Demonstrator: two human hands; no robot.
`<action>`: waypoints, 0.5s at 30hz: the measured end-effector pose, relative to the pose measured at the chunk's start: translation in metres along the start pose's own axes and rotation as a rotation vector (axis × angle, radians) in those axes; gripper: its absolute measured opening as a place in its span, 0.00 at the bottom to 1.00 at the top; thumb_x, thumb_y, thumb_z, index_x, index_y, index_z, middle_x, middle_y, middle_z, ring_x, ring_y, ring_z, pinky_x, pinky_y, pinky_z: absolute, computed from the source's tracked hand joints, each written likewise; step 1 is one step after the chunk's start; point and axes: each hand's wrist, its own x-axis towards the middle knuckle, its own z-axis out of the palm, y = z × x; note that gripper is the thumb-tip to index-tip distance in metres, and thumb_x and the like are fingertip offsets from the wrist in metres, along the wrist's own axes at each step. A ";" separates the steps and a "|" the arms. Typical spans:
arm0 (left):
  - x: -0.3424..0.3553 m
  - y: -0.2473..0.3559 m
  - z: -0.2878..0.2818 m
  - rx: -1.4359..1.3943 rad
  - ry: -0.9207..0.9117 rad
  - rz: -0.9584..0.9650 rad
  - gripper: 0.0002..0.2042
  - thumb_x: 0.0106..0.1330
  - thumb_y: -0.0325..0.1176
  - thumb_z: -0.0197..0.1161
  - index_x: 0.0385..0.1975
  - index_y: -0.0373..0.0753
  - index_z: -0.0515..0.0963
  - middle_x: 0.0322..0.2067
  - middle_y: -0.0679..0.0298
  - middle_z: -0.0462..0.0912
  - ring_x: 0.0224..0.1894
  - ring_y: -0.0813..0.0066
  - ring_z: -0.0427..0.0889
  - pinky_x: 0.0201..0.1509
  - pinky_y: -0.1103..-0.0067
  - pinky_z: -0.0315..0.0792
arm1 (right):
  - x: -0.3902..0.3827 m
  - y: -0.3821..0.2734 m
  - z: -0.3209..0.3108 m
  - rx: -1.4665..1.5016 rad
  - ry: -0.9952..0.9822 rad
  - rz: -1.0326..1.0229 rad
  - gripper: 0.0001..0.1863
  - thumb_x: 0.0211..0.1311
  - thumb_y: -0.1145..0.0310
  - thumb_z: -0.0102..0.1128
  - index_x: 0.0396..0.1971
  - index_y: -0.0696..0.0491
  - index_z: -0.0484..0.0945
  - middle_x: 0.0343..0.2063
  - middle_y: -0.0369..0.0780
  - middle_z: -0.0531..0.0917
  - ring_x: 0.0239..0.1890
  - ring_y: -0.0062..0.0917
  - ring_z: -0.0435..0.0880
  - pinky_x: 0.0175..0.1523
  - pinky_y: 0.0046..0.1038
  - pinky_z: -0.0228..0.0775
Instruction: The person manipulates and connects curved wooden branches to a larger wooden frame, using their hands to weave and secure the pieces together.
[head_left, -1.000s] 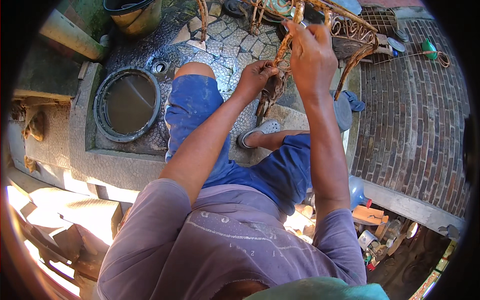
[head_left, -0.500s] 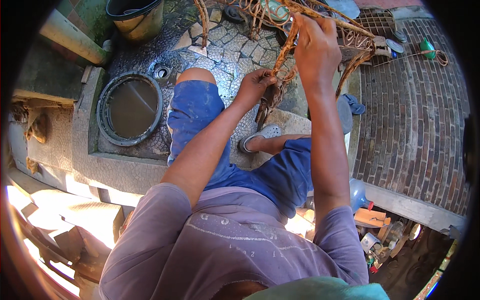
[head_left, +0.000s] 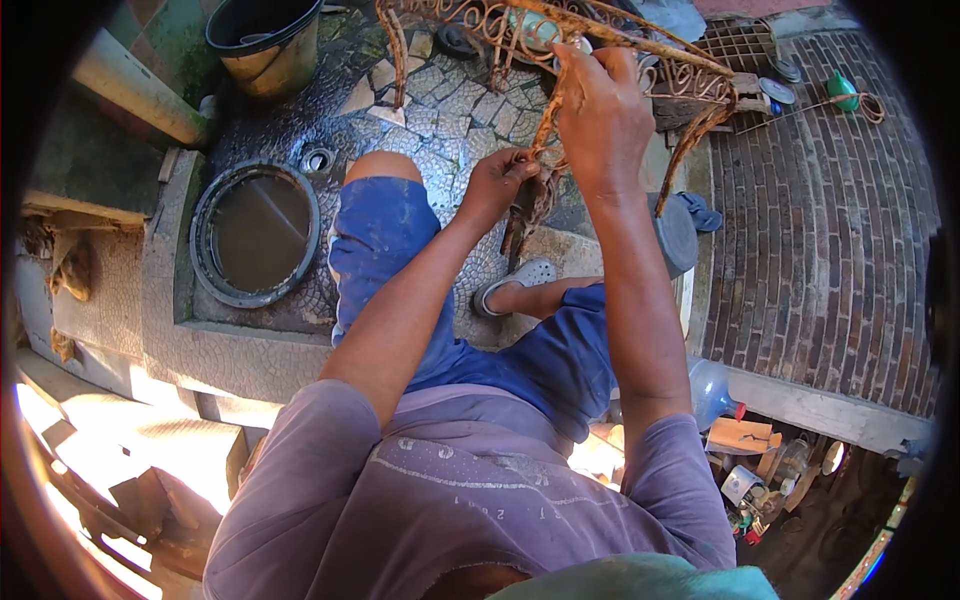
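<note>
Gripping a rusty leg of the scrolled metal frame (head_left: 600,45), the right hand (head_left: 603,120) is seen raised near the top edge of the view, its fingers wrapped around the bar. Lower and to the left, the left hand (head_left: 495,185) is clenched on a bundle of brown twisted strands (head_left: 530,200) (wire or cord, it cannot be told which) that hangs against the same leg. The frame is tilted over the cobbled floor (head_left: 420,110), with its curled ironwork spread along the top edge and another leg reaching down toward the right.

Below the hands, a knee in blue shorts (head_left: 385,225) is bent over the cobbles, and a foot in a grey sandal (head_left: 515,285) is set on a pale stone slab. A round sunken lid with a dark rim (head_left: 255,235) is set into the floor to the left of the knee, and a black bucket (head_left: 265,35) stands at the top left corner. A brick pavement (head_left: 830,220) fills the right side, where a green object with a coil of cord (head_left: 850,95) lies near the top right corner. A grey round object (head_left: 675,235) lies just right of the right forearm.
</note>
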 end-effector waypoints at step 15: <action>-0.004 0.001 -0.007 0.024 -0.034 -0.038 0.11 0.71 0.28 0.66 0.49 0.31 0.82 0.37 0.63 0.89 0.38 0.80 0.84 0.48 0.81 0.76 | 0.039 0.070 -0.025 0.291 0.087 0.113 0.07 0.65 0.72 0.68 0.41 0.52 0.89 0.32 0.40 0.84 0.33 0.30 0.83 0.39 0.32 0.74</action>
